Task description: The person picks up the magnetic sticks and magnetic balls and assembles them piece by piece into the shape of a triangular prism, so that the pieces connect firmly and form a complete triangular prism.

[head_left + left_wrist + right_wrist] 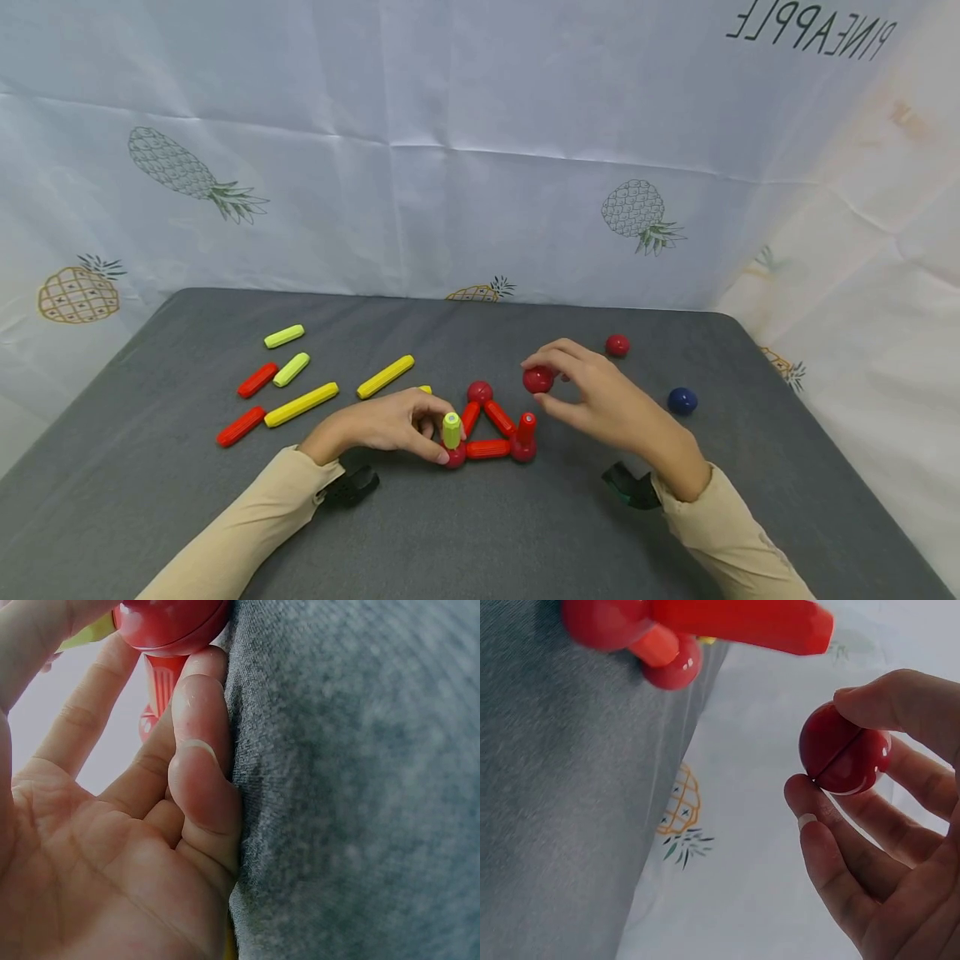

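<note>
On the table lies a triangle of red rods (487, 449) joined by red balls at its corners. A red rod (527, 427) stands upright on the right corner ball (523, 451), and a yellow-green rod (452, 431) on the left corner ball (455, 457). My left hand (393, 422) holds that left corner ball (172, 626) between thumb and fingers, low against the table. Above and right of the triangle, my right hand (600, 398) pinches a loose red ball (537, 380). In the right wrist view, thumb and fingertips grip this ball (840, 750), a dark seam across it.
Left of the triangle lie yellow rods (302, 405), red rods (241, 427) and short yellow-green rods (284, 336). Beyond my right hand are another red ball (617, 346) and a blue ball (682, 401). A white pineapple-print cloth (450, 217) hangs behind the grey table (480, 542).
</note>
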Available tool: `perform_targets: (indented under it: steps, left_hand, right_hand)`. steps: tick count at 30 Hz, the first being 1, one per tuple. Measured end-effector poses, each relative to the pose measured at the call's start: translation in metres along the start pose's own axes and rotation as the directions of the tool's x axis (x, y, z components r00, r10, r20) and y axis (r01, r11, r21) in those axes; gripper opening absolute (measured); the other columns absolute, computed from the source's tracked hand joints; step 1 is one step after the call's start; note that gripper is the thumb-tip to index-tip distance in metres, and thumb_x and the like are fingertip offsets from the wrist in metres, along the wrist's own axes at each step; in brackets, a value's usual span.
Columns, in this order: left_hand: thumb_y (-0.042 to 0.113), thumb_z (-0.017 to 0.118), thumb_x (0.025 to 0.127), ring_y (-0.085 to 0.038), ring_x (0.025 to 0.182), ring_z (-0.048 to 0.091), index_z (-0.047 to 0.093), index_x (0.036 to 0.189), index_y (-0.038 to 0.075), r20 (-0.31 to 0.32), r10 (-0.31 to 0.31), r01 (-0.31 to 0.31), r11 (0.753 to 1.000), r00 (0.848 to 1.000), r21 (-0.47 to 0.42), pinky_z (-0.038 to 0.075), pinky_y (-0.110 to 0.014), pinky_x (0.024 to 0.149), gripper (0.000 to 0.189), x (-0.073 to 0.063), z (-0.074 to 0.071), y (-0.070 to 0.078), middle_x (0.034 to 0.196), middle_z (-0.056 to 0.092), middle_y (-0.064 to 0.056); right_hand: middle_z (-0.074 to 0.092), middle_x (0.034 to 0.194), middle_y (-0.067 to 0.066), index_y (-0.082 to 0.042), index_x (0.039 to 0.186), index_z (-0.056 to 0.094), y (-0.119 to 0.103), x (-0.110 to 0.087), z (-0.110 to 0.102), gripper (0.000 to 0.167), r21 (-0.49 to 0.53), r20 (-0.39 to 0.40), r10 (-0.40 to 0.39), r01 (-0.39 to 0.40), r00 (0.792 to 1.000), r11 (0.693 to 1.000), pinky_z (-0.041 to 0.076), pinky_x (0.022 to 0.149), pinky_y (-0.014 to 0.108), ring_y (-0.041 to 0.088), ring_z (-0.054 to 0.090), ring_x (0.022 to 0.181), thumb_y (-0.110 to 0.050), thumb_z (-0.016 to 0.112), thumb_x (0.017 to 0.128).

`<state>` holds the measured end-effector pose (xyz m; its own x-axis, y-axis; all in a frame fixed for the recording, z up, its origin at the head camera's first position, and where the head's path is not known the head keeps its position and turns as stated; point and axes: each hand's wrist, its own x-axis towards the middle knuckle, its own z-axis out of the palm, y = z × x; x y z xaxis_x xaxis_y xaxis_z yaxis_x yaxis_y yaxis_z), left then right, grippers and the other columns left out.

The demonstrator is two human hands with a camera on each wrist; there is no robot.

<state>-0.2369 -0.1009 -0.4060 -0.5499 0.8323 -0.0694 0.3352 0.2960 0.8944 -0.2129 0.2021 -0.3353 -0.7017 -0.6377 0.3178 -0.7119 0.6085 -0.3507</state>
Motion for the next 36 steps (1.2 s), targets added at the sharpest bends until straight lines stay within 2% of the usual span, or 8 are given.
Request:
perform_targets:
  steps: [8, 15, 21, 27, 36]
  left_hand:
    - [0.017, 0.077, 0.086, -0.005, 0.064, 0.051, 0.069, 0.103, 0.010, -0.003, 0.003, -0.003, 1.000, 1.000, -0.002, 0.041, -0.018, 0.060, 0.020, 0.000, 0.000, -0.001, 0.083, 0.060, 0.006]
    - [0.017, 0.076, 0.086, -0.006, 0.064, 0.051, 0.069, 0.104, 0.010, 0.000, -0.002, 0.002, 1.000, 1.000, -0.012, 0.042, -0.018, 0.059, 0.021, 0.001, -0.001, -0.001, 0.084, 0.061, 0.006]
    - [0.017, 0.076, 0.086, -0.005, 0.061, 0.049, 0.069, 0.105, 0.009, 0.004, -0.003, 0.003, 1.000, 1.000, -0.008, 0.040, -0.018, 0.058, 0.021, 0.000, -0.001, 0.000, 0.080, 0.059, 0.006]
    - [0.017, 0.075, 0.087, -0.004, 0.059, 0.048, 0.069, 0.104, 0.008, 0.008, 0.012, -0.011, 1.000, 1.000, -0.010, 0.039, -0.018, 0.056, 0.020, 0.000, -0.002, -0.001, 0.077, 0.058, 0.006]
    - [0.017, 0.073, 0.088, -0.003, 0.054, 0.044, 0.067, 0.104, 0.007, 0.003, 0.029, -0.029, 1.000, 1.000, -0.009, 0.036, -0.018, 0.053, 0.020, 0.000, -0.002, -0.003, 0.066, 0.051, 0.002]
  right_hand:
    - [0.062, 0.117, -0.002, -0.009, 0.119, 0.066, -0.013, 0.011, 0.003, 0.033, 0.026, 0.008, -0.051, 0.050, 0.999, 0.998, 0.055, 0.081, 0.026, 0.007, 0.061, 0.094, -0.007, 0.072, 0.087]
    - [0.062, 0.120, -0.003, -0.012, 0.121, 0.066, -0.026, 0.020, 0.006, 0.033, 0.038, 0.053, -0.045, 0.043, 0.998, 0.998, 0.054, 0.079, 0.024, 0.006, 0.061, 0.092, -0.011, 0.071, 0.088]
    - [0.063, 0.118, -0.003, -0.011, 0.121, 0.062, -0.036, 0.027, 0.011, 0.034, 0.059, 0.077, -0.070, 0.066, 0.995, 0.996, 0.055, 0.085, 0.029, 0.007, 0.061, 0.098, -0.012, 0.072, 0.089]
    - [0.063, 0.120, -0.001, -0.008, 0.121, 0.065, -0.047, 0.033, 0.018, 0.031, 0.072, 0.098, -0.128, 0.122, 0.987, 0.990, 0.054, 0.081, 0.022, 0.009, 0.063, 0.094, -0.011, 0.070, 0.090]
    - [0.062, 0.122, -0.003, -0.011, 0.121, 0.066, -0.058, 0.038, 0.027, 0.029, 0.084, 0.141, -0.134, 0.123, 0.981, 0.989, 0.054, 0.084, 0.023, 0.008, 0.061, 0.100, -0.012, 0.066, 0.093]
